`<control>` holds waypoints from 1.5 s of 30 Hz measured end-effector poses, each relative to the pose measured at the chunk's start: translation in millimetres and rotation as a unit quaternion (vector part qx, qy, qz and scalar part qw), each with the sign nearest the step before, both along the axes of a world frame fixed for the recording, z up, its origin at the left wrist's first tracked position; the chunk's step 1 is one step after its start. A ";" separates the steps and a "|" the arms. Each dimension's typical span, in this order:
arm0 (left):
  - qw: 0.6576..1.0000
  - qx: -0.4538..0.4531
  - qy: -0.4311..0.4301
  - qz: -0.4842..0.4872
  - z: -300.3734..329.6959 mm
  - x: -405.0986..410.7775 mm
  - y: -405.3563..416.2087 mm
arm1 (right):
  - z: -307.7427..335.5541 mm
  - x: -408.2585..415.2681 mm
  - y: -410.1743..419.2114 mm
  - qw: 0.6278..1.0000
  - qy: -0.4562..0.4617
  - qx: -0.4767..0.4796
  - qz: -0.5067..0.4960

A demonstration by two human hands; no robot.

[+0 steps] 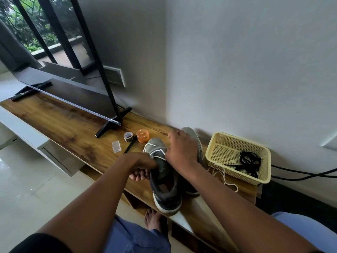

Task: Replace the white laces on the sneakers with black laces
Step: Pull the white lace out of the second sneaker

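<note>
Two grey sneakers stand on the wooden table. The near sneaker points away from me, with a white lace still threaded across its front. My left hand grips this sneaker's left side by the tongue. My right hand hovers over the lacing with curled fingers and seems to pinch the white lace. The second sneaker lies behind my right hand, mostly hidden. A loose white lace trails on the table at the right. Black laces lie in a yellow basket.
A television on black feet stands at the left. A tape roll, an orange jar, a black pen and a small clear box lie ahead of the sneakers. Black cables run right of the basket.
</note>
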State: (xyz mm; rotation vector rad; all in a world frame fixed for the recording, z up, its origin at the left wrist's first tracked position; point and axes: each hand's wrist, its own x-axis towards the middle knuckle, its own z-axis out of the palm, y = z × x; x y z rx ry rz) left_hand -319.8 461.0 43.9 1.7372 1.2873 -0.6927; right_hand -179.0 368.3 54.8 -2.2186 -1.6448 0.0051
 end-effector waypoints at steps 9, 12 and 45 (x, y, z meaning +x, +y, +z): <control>0.999 0.000 -0.014 -0.041 -0.8 -1.8 7.6 | -26.3 -13.4 5.0 0.993 -0.047 -0.042 0.102; 0.998 0.014 -0.021 -0.050 -0.9 -2.2 9.5 | -30.1 -12.8 9.9 0.994 -0.057 -0.042 0.077; 0.997 0.040 0.032 -0.063 12.0 9.6 -2.4 | -27.8 -6.4 13.1 0.990 -0.064 -0.061 0.113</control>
